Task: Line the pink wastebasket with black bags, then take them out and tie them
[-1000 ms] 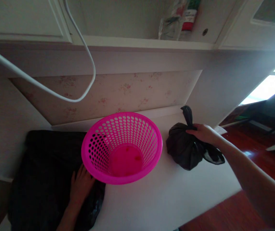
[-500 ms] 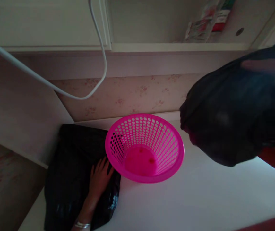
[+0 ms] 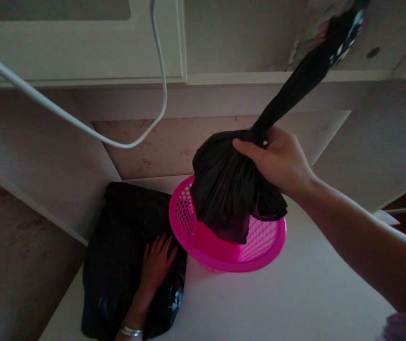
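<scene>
- Tied black bag (image 3: 224,194): it is over the mouth of the pink perforated basket (image 3: 252,266), hiding much of the far rim; whether it touches the inside, I cannot tell. Its contents are hidden.
- Right hand (image 3: 279,158): thumb and fingers are closed around the gathered neck of this bag, whose long twisted tail rises up and to the right.
- Pink basket: it stands on the white tabletop (image 3: 259,303), and part of its floor shows below the bag.
- Large black bag (image 3: 117,265): it lies just left of the basket, contents hidden.
- Left hand (image 3: 158,263): it rests on the large bag with fingers spread, gripping nothing.
- Cabinet shelf (image 3: 238,78): a packet (image 3: 318,32) sits there, partly behind the twisted tail.
- Changes: one second ago the tied bag was on the tabletop right of the basket; half a second ago it was lifted, still to the right. The left hand remains on the large bag.
</scene>
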Motion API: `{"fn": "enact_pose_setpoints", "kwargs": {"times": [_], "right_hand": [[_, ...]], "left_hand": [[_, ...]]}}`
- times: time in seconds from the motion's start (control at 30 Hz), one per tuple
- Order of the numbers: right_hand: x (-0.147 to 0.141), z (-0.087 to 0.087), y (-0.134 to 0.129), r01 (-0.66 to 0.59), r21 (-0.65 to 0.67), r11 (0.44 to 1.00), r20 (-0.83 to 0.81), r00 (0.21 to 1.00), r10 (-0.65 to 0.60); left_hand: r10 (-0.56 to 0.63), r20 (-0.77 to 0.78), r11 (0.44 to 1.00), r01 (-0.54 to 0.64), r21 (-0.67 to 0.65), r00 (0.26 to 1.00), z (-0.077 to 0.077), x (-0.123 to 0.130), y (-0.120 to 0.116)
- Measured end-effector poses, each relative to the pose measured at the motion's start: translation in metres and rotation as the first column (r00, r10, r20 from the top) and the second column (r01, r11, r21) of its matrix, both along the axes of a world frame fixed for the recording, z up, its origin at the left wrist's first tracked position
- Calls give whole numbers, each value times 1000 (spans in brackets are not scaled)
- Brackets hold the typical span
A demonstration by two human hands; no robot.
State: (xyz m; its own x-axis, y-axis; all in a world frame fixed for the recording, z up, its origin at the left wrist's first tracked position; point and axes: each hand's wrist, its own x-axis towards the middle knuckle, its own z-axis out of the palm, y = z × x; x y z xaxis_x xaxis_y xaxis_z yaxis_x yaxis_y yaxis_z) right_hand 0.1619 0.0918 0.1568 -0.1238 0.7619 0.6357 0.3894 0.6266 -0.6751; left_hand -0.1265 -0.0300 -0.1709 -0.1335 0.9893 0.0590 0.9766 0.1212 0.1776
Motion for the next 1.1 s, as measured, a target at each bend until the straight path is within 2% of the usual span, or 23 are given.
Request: {"fn": "enact_pose_setpoints", "kwargs": {"times": [0.1,0.2,0.27,0.33,0.37,0.43,0.5,0.53,0.6,0.67,0.73,0.8,0.87,0.97,1.03,1.1], "right_hand": [[-5,-24,-1,26,-87,996,8,1000,-25],[-6,-43,-3,-10,-110,994,64,998,17],[-5,-51,-5,-17,-84,996,121,992,27],[-3,-56,-9,-32,-38,999,204,978,39],[-1,-57,-11,-56,-15,998,248,967,58],[2,-59,-17,-133,-3,991,334,934,126],[5,-61,-23,-211,-32,977,393,896,207],[5,-62,-25,-244,-57,968,419,874,246],[5,-66,-28,-279,-112,954,468,832,298],[3,-71,-28,-263,-170,950,512,800,313],[0,-75,-27,-212,-239,948,550,775,312],[-2,-79,-25,-181,-303,936,573,750,330],[-3,-81,-23,-185,-358,915,576,728,372],[-1,-81,-17,-222,-433,873,565,688,455],[3,-81,-11,-267,-491,829,529,665,527],[10,-80,-4,-331,-561,759,446,651,614]], "left_hand": [[11,59,999,-13,38,998,-3,0,-1],[16,144,995,-31,97,989,-3,0,2],[29,214,985,-65,160,976,2,-3,5],[48,291,962,-123,245,955,16,-9,7],[57,328,944,-158,290,943,28,-12,7],[64,394,897,-227,380,917,61,-17,3],[52,448,840,-282,463,892,103,-16,-5],[0,514,788,-317,528,858,126,-12,-10],[-144,504,706,-269,655,852,169,-1,-19],[-276,410,677,-126,725,869,202,13,-24],[-378,341,700,25,714,861,225,28,-24],[-451,298,739,165,653,841,237,42,-20],[-498,269,780,290,554,825,244,55,-12],[-526,224,832,443,334,820,251,74,4],[-539,188,840,507,196,821,254,86,16],[-555,154,832,543,114,817,256,95,28]]}}
